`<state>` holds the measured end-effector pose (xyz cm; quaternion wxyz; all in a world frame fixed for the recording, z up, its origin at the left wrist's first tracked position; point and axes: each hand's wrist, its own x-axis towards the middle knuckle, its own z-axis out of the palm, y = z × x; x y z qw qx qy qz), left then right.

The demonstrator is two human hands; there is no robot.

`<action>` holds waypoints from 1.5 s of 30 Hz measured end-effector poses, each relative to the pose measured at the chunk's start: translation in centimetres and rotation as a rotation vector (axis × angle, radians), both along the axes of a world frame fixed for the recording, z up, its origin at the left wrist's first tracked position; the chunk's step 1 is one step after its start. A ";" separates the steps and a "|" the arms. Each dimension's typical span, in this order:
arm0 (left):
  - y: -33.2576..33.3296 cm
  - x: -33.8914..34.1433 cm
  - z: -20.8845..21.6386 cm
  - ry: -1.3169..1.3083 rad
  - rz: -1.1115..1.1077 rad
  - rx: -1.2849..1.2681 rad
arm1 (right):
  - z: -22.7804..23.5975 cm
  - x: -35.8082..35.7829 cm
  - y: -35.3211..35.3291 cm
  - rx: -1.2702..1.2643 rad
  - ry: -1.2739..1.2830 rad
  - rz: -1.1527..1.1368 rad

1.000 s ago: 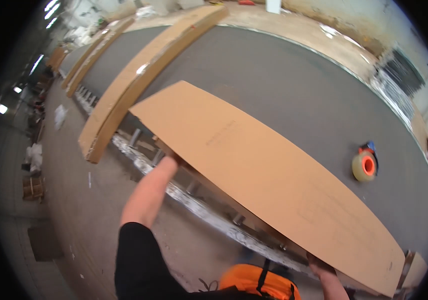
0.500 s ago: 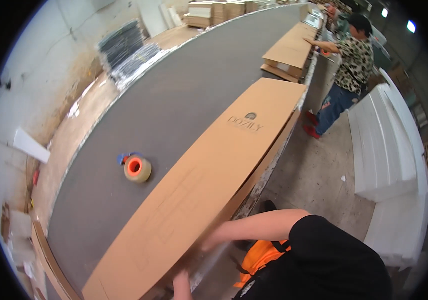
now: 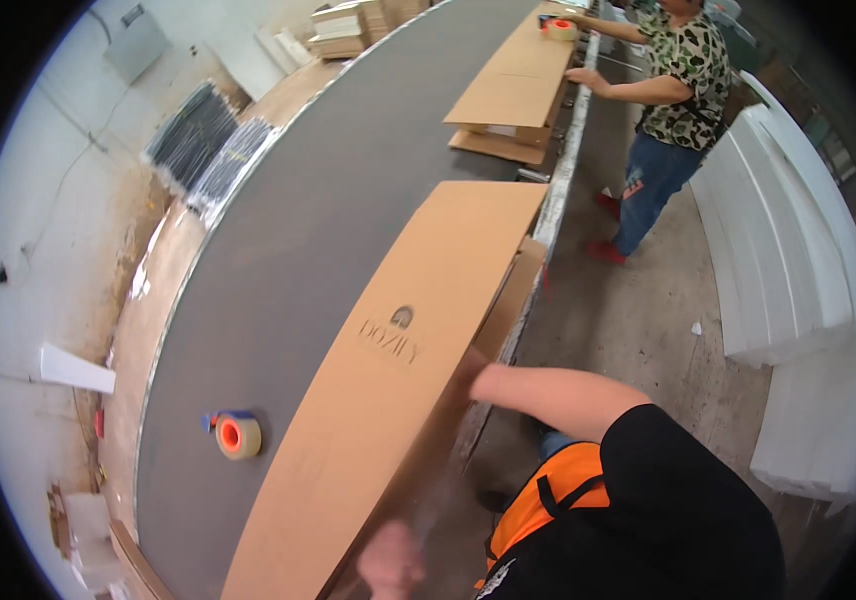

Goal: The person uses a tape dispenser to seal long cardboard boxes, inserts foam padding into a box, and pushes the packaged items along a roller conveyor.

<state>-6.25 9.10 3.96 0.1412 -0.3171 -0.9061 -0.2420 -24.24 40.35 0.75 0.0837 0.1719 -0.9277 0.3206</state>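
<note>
A long brown cardboard box (image 3: 398, 390) with a dark printed mark on top lies along the near edge of the grey conveyor belt (image 3: 278, 270). Its near side gapes, with a flap (image 3: 513, 295) standing out below the top panel. My right hand (image 3: 472, 376) reaches into or against that side; its fingers are hidden. Lower down, my left hand (image 3: 391, 560) is beside the box's near edge, smeared by motion, so its grip does not show. On the belt left of the box lies a tape dispenser (image 3: 236, 434) with a blue frame and an orange-cored roll.
Farther along the belt a co-worker (image 3: 683, 90) in a camouflage shirt handles another cardboard box (image 3: 518, 75), one hand at a tape dispenser (image 3: 560, 30). White foam sheets (image 3: 783, 240) are stacked at right. A worn metal rail (image 3: 556, 205) edges the belt.
My right hand has moved farther up the box's side, and my left hand has come away from its edge. Box and dispenser appear lower in view. The co-worker's hand is now at a tape dispenser.
</note>
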 end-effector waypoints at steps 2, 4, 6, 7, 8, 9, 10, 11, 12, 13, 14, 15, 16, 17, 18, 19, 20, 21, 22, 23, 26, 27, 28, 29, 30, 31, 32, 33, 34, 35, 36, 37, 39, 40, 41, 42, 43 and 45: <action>6.9 -3.5 4.9 0.285 -0.460 -0.119 | -1.9 -0.3 0.4 -0.027 0.249 0.013; 11.9 -6.1 7.6 0.236 0.010 -0.240 | -1.7 0.7 0.7 -0.069 0.238 0.002; 14.7 -9.9 8.8 0.029 0.143 -0.427 | -0.6 1.0 1.3 -0.117 0.234 -0.005; 15.4 -11.2 8.8 -0.183 0.273 -0.593 | -0.5 1.1 1.8 -0.114 0.168 0.016; 15.7 -11.5 7.8 -0.179 0.271 -0.611 | -0.3 1.2 2.3 -0.115 0.099 0.038; 15.4 -11.4 6.2 -0.271 0.266 -0.694 | 0.1 1.0 2.7 -0.135 0.102 0.040; 15.5 -11.3 5.3 -0.366 0.256 -0.773 | 0.4 0.7 3.6 -0.137 -0.036 0.124; 15.7 -11.3 5.3 -0.366 0.251 -0.787 | 0.5 0.4 4.6 -0.138 -0.177 0.204; 15.9 -11.2 5.3 -0.382 0.282 -0.781 | 0.7 0.1 5.8 -0.152 -0.180 0.201; 16.1 -11.3 5.4 -0.398 0.314 -0.774 | 0.8 -0.1 7.5 0.028 -0.083 0.104; 16.3 -11.1 5.6 -0.406 0.316 -0.786 | 0.8 -0.3 9.1 0.207 0.009 0.013; 16.6 -10.7 5.9 -0.403 0.327 -0.801 | 0.6 -1.0 11.2 0.230 -0.092 -0.002; 17.0 -10.6 6.2 -0.394 0.340 -0.812 | 0.4 -1.9 12.9 0.255 -0.188 -0.015; 16.8 -10.7 5.9 -0.397 0.345 -0.821 | 0.7 -2.4 13.4 0.247 -0.190 -0.010; 16.2 -10.8 5.3 -0.410 0.343 -0.851 | 1.7 -3.0 13.7 0.277 -0.227 0.001; 15.6 -11.1 4.7 -0.423 0.341 -0.880 | 2.8 -3.4 14.0 0.308 -0.263 0.013; 15.5 -11.3 4.4 -0.426 0.343 -0.884 | 3.9 -3.5 14.3 0.343 -0.300 0.027; 15.3 -10.9 4.5 -0.460 0.316 -0.868 | 4.9 -3.2 14.4 0.376 -0.343 0.047; 15.1 -10.4 4.5 -0.492 0.290 -0.850 | 5.4 -2.8 14.4 0.410 -0.384 0.067; 14.9 -9.8 4.2 -0.493 0.299 -0.851 | 4.4 -2.6 14.2 0.408 -0.380 0.074; 15.2 -9.5 3.1 -0.299 0.239 -1.050 | 0.8 -2.9 13.2 0.318 -0.194 0.050; 16.3 -9.4 3.8 -0.371 0.239 -1.080 | 0.9 -2.6 13.1 0.222 -0.196 0.006; 17.1 -9.4 4.1 -0.445 0.239 -1.110 | 0.8 -2.4 13.0 0.126 -0.200 -0.037; 16.9 -9.3 3.8 -0.454 0.254 -1.114 | 1.1 -2.4 12.9 0.120 -0.200 -0.022; 16.5 -9.1 3.2 -0.458 0.265 -1.124 | 1.4 -2.3 12.7 0.019 -0.274 -0.080; 16.0 -8.7 2.8 -0.463 0.276 -1.134 | 1.5 -2.1 12.4 -0.081 -0.351 -0.138; 16.3 -8.7 2.9 -0.479 0.290 -1.140 | 0.2 -1.3 12.4 -0.085 -0.359 -0.119; 16.8 -9.1 2.9 -0.503 0.289 -1.160 | -2.1 0.0 12.9 -0.034 -0.112 -0.147; 17.1 -9.3 2.9 -0.528 0.283 -1.181 | -3.7 1.3 13.4 0.013 0.133 -0.176; 17.0 -9.1 2.7 -0.542 0.297 -1.187 | -3.8 2.4 13.7 0.003 0.127 -0.160; 16.7 -9.2 2.5 -0.530 0.294 -1.192 | -3.1 3.3 14.0 -0.070 0.181 -0.200; 16.4 -9.2 2.2 -0.517 0.289 -1.198 | -2.8 3.9 14.2 -0.143 0.233 -0.243; 15.7 -8.9 1.6 -0.514 0.295 -1.221 | -3.3 5.3 14.4 -0.168 0.322 -0.241; 15.3 -8.7 1.5 -0.501 0.299 -1.234 | -3.4 5.8 14.2 -0.185 0.421 -0.244; 15.4 -8.7 1.4 -0.510 0.298 -1.237 | -3.4 6.1 14.1 -0.228 0.489 -0.182; 15.2 -8.7 1.3 -0.532 0.307 -1.245 | -2.7 6.6 13.6 -0.217 0.584 -0.069; 15.0 -8.7 1.2 -0.553 0.317 -1.253 | -1.9 6.9 13.1 -0.243 0.622 0.022; 15.2 -8.8 0.9 -0.581 0.313 -1.268 | 0.7 5.6 11.8 -0.288 0.601 0.098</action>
